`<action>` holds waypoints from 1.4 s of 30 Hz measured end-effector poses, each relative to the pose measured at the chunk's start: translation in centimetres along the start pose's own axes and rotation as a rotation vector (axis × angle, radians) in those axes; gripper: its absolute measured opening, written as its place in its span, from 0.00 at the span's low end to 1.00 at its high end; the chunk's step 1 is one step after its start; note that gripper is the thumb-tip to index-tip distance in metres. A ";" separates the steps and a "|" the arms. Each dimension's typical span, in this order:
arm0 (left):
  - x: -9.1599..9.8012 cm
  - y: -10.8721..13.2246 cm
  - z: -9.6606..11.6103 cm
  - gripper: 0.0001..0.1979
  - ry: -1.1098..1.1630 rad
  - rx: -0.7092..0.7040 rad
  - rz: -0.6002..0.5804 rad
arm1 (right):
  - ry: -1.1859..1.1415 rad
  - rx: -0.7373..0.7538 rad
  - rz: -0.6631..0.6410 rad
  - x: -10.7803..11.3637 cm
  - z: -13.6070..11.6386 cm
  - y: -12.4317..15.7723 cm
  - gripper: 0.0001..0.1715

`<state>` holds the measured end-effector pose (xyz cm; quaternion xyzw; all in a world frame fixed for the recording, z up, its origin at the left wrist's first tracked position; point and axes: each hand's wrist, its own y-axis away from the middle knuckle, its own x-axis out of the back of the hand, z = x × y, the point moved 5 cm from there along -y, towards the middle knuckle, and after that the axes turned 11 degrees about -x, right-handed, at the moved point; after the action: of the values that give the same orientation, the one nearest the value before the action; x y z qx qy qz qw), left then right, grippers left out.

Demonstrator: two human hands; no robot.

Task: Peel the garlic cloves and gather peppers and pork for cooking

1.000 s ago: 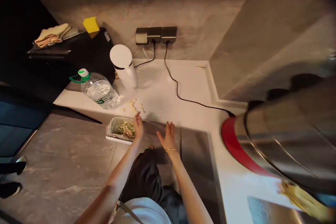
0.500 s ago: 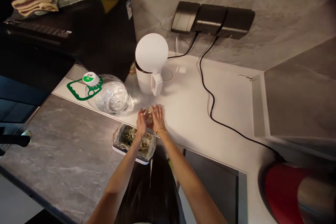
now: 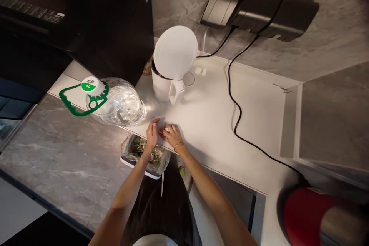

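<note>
Both hands are at the front edge of the white counter [image 3: 207, 123]. My left hand [image 3: 152, 133] stands on its side with the fingers apart and holds nothing that I can see. Just right of it, my right hand [image 3: 172, 136] curls its fingers over a small pale item [image 3: 167, 129], too small to name and mostly hidden. A bin [image 3: 140, 165] lined with a clear bag hangs below the edge, partly behind my left forearm. Pale and green scraps [image 3: 155, 156] lie inside it.
A large clear water bottle [image 3: 122, 102] with a green handle is at the left. Behind the hands stands a white kettle [image 3: 161, 86], lid up. A black cable [image 3: 239, 115] crosses the counter towards a red object [image 3: 305, 211]. Black sockets [image 3: 256, 11] are on the wall.
The hands have moved apart a little, and my right hand's fingers have curled in. Pale pieces seen between the hands no longer show there, except one. The view has shifted closer.
</note>
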<state>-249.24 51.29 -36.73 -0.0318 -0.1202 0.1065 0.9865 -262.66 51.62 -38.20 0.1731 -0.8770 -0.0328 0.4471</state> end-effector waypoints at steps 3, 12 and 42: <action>0.2 1.1 0.3 0.25 0.007 0.024 0.019 | -0.111 -0.055 -0.004 -0.3 0.5 -0.3 0.10; -0.6 2.3 1.1 0.23 -0.046 0.021 0.002 | -0.704 -0.328 0.266 2.1 1.6 -1.5 0.09; -5.5 1.5 3.1 0.08 -0.611 -0.063 -0.447 | -2.176 -0.755 0.320 2.2 4.4 7.5 0.08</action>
<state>-255.56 51.61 -35.09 -0.0018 -0.4160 -0.1105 0.9026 -269.37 57.46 -37.50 -0.2035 -0.7440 -0.3665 -0.5203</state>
